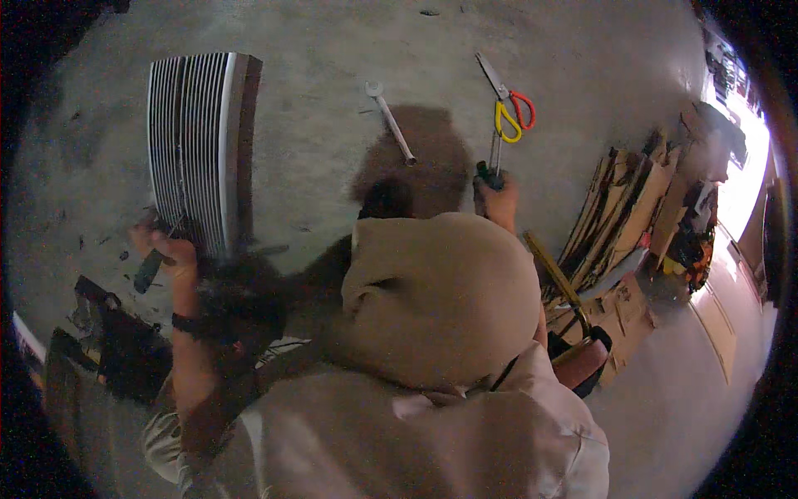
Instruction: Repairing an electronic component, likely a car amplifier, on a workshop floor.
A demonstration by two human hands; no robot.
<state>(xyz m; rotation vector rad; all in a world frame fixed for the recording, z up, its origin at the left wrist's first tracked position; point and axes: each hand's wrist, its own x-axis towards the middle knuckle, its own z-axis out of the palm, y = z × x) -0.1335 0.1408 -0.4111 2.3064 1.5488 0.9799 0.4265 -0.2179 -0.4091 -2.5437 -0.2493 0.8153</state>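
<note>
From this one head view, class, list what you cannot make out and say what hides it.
- Left hand: closed on a dark-handled tool; its working end is lost against the ribbed metal grille.
- Right hand: mostly behind the tan cloth bundle; its grip on a thin dark-handled tool is unclear.
- Dark parts at lower left: too dim to identify.
- Stacked cardboard: blurred by glare near the right rim.

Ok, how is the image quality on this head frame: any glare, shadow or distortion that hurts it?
Head view: strong fisheye bend with a black rim; the doorway at right is blown out white; the concrete floor is dim and grainy; a dark shadow lies by the wrench; the left hand at the metal grille looks soft; the right hand on a dark handle is clearer.
</note>
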